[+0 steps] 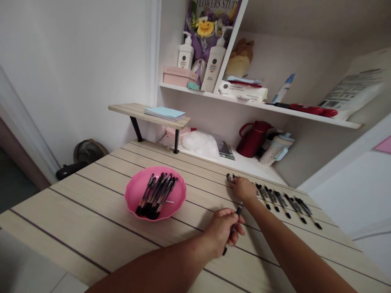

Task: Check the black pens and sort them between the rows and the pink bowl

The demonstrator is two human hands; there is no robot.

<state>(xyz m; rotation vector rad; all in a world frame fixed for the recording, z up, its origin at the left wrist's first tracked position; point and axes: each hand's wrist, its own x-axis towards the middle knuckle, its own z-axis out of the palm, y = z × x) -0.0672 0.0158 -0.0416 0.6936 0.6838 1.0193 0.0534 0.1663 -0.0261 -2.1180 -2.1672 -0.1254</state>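
My left hand (222, 231) is closed around a black pen (234, 221) and holds it just above the wooden table (91, 211). My right hand (243, 189) reaches further back, fingers curled on a pen (229, 177) at the left end of a row. Several black pens (287, 204) lie side by side in that row, running off to the right. A pink bowl (134, 191) left of my hands holds several more black pens (156, 194).
A small wooden riser (146, 112) with blue notebooks stands at the table's back edge. Behind it, white shelves carry lotion bottles (214, 67), a red kettle (253, 138), a white jug (276, 148) and a plastic bag (200, 143). A fan (87, 151) sits low on the left.
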